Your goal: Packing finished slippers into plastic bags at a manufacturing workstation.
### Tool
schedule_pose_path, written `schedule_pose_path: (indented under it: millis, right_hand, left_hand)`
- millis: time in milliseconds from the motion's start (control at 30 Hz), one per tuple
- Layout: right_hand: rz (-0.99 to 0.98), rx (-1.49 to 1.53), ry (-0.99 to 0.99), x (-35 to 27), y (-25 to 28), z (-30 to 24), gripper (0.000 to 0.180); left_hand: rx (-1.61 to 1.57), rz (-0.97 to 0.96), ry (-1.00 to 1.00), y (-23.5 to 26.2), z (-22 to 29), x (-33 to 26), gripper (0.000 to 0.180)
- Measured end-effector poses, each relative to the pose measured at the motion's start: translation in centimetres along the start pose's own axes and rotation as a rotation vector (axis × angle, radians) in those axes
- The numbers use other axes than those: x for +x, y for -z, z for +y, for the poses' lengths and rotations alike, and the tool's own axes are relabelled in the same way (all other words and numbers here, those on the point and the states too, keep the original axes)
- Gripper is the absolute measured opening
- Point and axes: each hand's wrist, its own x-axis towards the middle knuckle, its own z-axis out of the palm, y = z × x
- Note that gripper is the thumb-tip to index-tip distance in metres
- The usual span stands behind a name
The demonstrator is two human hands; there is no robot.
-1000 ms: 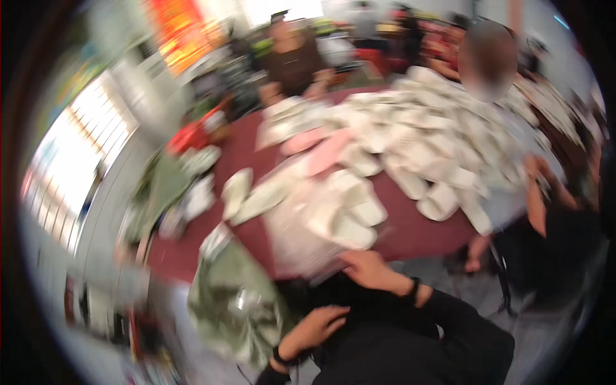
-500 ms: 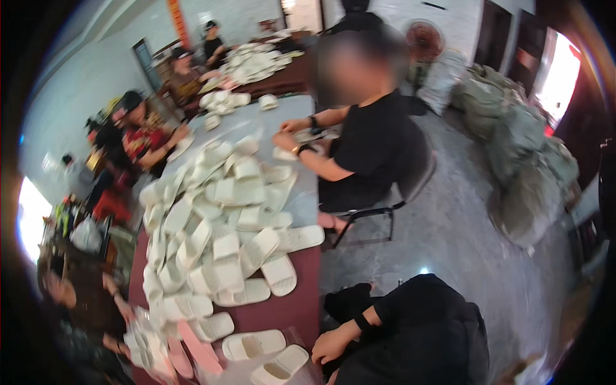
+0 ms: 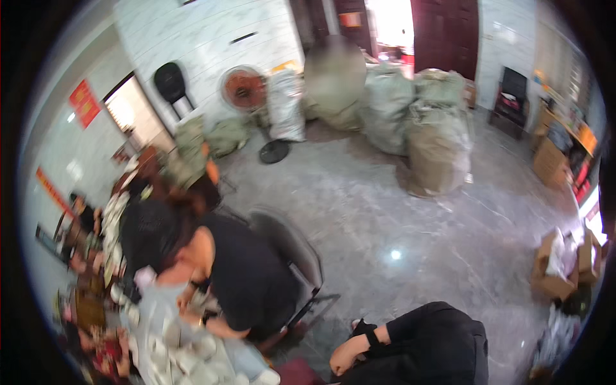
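Observation:
My right hand (image 3: 344,356) rests at the bottom edge, fingers curled in, with a black band on the wrist and a black sleeve behind it. Nothing shows in it. It lies just right of the dark red table corner (image 3: 296,373). My left hand is out of the picture. White slippers (image 3: 183,356) lie piled on the table at the lower left. A person in a black sleeveless top (image 3: 240,279) bends over them from a dark chair (image 3: 292,247).
Big stuffed sacks (image 3: 439,144) stand on the grey tiled floor at the back, with a standing fan (image 3: 242,90) to their left. Cardboard boxes (image 3: 564,263) sit at the right. More people (image 3: 80,221) work along the table's far left side.
The view has swung to the right, away from the slipper-covered table, toward the floor and the sacks. My hand has come off the table's slippers to its corner.

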Motion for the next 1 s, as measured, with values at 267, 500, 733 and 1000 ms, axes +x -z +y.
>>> schedule_pose_path:
  millis: [267, 500, 733, 1000]
  right_hand:
    - [0.601, 0.715, -0.136, -17.2, -8.5, 6.8, 0.036]
    - [0.991, 0.763, -0.417, -25.2, -11.7, 7.2, 0.046]
    - [1.247, 0.723, -0.723, -37.6, -12.1, 4.7, 0.041]
    - [1.874, 0.950, -0.934, -48.3, -20.1, 1.5, 0.042]
  left_hand:
    - [0.221, -0.415, -0.144, 4.4, 6.9, 17.7, 0.027]
    - [0.310, -0.546, 0.010, 2.0, 18.2, 31.0, 0.029]
    - [0.506, -0.684, -0.451, -4.9, 28.9, 46.4, 0.027]
    - [0.660, -1.191, -1.004, -25.2, 42.4, 60.9, 0.024]
